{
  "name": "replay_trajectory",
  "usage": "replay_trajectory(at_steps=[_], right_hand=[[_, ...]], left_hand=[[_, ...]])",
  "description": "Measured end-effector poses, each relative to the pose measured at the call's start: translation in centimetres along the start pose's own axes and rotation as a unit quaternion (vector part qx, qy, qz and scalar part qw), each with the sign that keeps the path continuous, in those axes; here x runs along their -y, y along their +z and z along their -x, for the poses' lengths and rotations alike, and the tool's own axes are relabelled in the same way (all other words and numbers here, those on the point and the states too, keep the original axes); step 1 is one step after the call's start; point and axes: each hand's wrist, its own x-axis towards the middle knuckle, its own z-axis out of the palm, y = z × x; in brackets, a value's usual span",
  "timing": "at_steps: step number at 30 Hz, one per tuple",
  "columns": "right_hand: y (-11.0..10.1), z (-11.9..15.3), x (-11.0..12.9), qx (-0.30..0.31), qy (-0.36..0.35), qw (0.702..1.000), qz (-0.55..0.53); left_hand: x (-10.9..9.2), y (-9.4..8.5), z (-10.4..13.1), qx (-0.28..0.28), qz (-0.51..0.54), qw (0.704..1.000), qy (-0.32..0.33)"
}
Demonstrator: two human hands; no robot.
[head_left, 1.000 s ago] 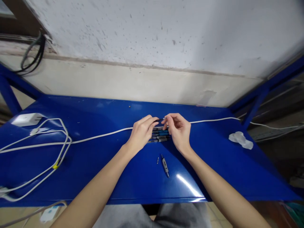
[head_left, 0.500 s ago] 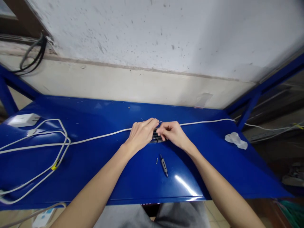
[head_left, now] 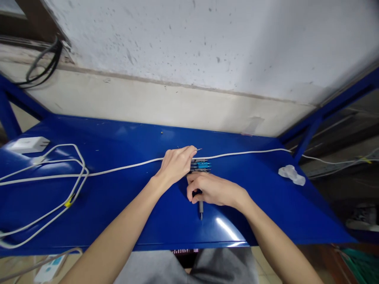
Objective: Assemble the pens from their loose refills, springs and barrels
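Item: left hand (head_left: 177,162), over the left ends of the pen row, is pinching a thin piece (head_left: 199,149) between thumb and fingers; only its slim tip is showing, pointing right.

Item: right hand (head_left: 209,188), near side of the row, is bending its fingers inward above the table; whether the fingertips are gripping anything cannot be told.

Item: grey pen (head_left: 201,207), single, is lying just below the right hand, tip toward the near edge, its far part being covered by the hand.

Item: row of pens (head_left: 203,165), dark, grey and bright blue, is lying side by side between the hands; any lettering is too small to read.

Item: white cable (head_left: 118,169) is running left to right past the far side of the pens, looping at left, where a yellow tie (head_left: 68,202) is binding it.

Item: white plug (head_left: 30,144), markings illegible, is sitting far left.

Item: crumpled white scrap (head_left: 291,174) is lying at right.

Support: blue table (head_left: 296,209) is standing against a speckled wall (head_left: 166,43).
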Motion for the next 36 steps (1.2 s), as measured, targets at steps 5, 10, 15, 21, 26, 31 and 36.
replay_trajectory(at_steps=[5,10,15,21,26,31,36], right_hand=[[-0.3,0.1,-0.3,-0.066,-0.014,0.998,0.014],[-2.2,0.6,-1.8,-0.177,-0.015,0.98,-0.088],[-3.1,0.5,-3.9,-0.382,0.048,0.913,-0.138],[-1.9,-0.7,-4.7,-0.399,0.036,0.899,-0.179],[-1.9,-0.8,-5.1,-0.465,0.042,0.866,-0.178],[-1.6,-0.9,-5.3,-0.469,0.053,0.868,-0.152],[-0.6,-1.6,-4.7,-0.465,0.043,0.861,-0.202]], left_hand=[[-0.1,-0.1,0.0,0.004,-0.011,1.0,-0.002],[0.0,-0.4,-0.1,0.002,-0.031,0.999,-0.01],[0.0,-0.5,-0.1,0.023,-0.042,0.999,0.013],[0.2,-0.4,-0.1,0.036,-0.04,0.999,0.008],[0.2,-0.3,-0.1,0.035,-0.031,0.999,0.004],[0.2,-0.3,0.0,0.04,-0.025,0.999,0.01],[-0.1,-0.3,0.0,0.049,-0.019,0.998,0.022]])
